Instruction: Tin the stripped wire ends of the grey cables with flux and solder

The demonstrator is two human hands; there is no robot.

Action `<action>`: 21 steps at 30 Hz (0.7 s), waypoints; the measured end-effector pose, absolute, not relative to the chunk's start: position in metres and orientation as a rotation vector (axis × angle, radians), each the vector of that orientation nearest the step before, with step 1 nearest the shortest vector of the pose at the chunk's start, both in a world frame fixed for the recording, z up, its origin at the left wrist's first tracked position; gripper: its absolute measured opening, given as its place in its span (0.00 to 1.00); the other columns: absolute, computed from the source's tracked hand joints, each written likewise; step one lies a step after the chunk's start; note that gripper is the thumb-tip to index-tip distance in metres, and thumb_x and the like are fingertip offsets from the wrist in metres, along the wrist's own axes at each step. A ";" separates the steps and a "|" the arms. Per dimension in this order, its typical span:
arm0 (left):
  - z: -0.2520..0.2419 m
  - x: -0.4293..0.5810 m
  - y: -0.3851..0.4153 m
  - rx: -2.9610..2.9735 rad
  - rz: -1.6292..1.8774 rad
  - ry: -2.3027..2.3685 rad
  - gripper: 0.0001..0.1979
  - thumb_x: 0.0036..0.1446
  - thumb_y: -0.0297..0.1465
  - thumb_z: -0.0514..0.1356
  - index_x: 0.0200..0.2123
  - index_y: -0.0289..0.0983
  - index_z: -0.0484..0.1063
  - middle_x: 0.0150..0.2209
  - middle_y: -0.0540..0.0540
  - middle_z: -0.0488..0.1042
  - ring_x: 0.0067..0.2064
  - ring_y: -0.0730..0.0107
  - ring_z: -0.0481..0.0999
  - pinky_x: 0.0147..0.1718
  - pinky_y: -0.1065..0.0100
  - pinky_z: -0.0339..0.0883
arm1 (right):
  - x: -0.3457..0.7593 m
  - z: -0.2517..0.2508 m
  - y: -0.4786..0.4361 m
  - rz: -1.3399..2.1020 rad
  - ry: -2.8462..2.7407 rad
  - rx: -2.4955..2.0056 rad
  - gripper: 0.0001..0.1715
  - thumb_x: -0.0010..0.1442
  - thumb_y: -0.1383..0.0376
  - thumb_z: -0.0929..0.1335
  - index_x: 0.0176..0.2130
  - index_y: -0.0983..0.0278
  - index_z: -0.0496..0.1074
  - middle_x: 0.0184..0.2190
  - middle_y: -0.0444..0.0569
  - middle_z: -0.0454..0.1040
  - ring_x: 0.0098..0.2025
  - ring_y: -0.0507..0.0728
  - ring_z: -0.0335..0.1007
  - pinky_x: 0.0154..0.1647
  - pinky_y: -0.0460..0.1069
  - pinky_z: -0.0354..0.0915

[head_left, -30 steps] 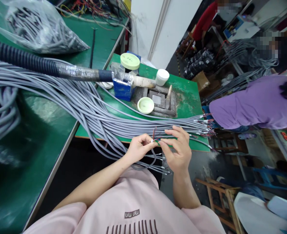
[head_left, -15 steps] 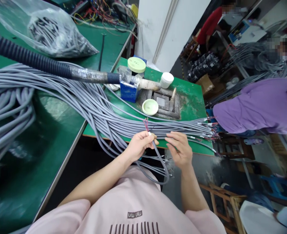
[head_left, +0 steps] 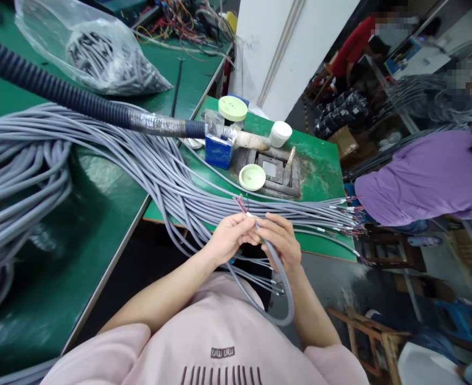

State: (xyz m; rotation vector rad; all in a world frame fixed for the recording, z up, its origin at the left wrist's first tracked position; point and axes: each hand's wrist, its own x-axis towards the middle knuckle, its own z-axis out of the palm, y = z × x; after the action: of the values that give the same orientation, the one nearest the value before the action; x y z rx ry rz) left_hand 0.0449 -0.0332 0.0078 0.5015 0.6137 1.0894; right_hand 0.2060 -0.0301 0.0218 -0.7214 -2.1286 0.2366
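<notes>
My left grip (head_left: 231, 239) and right grip (head_left: 283, 241), two in all, share one grey cable (head_left: 288, 289). I count one black hose (head_left: 59, 89), one blue box (head_left: 219, 152), one green-lidded pot (head_left: 233, 108), one pale green dish (head_left: 252, 177), one white tub (head_left: 280, 134), one handled tool (head_left: 289, 166) and one clear bag (head_left: 111, 61); the other grey cables (head_left: 155, 174) overlap too much for me to number.

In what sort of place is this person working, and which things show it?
Probably a cable workshop: many grey cables with coloured wires at their ends lie across green tables, and a clear bag holds short grey pieces.
</notes>
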 end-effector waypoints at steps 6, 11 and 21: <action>0.007 0.009 -0.023 1.187 1.629 1.198 0.11 0.56 0.38 0.62 0.33 0.35 0.77 0.29 0.46 0.79 0.33 0.69 0.78 0.38 0.67 0.70 | 0.204 0.053 0.005 0.089 -1.832 -0.884 0.11 0.66 0.63 0.61 0.45 0.58 0.70 0.40 0.51 0.78 0.46 0.60 0.73 0.48 0.60 0.69; -0.001 -0.028 -0.002 1.603 1.783 1.603 0.08 0.57 0.34 0.60 0.30 0.37 0.77 0.30 0.47 0.79 0.34 0.70 0.76 0.39 0.68 0.67 | 0.203 0.068 0.049 0.133 -1.878 -1.018 0.12 0.67 0.61 0.60 0.45 0.59 0.70 0.39 0.49 0.77 0.45 0.58 0.72 0.50 0.55 0.67; -0.011 -0.036 0.005 1.579 1.771 1.639 0.10 0.58 0.34 0.59 0.28 0.36 0.76 0.28 0.48 0.79 0.31 0.72 0.75 0.35 0.70 0.67 | 0.184 0.058 0.091 0.100 -2.100 -1.047 0.13 0.67 0.58 0.61 0.41 0.59 0.72 0.37 0.47 0.78 0.43 0.58 0.70 0.49 0.55 0.63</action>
State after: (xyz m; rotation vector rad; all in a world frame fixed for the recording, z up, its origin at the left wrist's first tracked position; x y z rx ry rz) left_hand -0.0359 0.0054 -0.0111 1.5793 1.6389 1.7709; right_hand 0.1838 0.0908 0.0582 -1.0467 -2.1000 0.1005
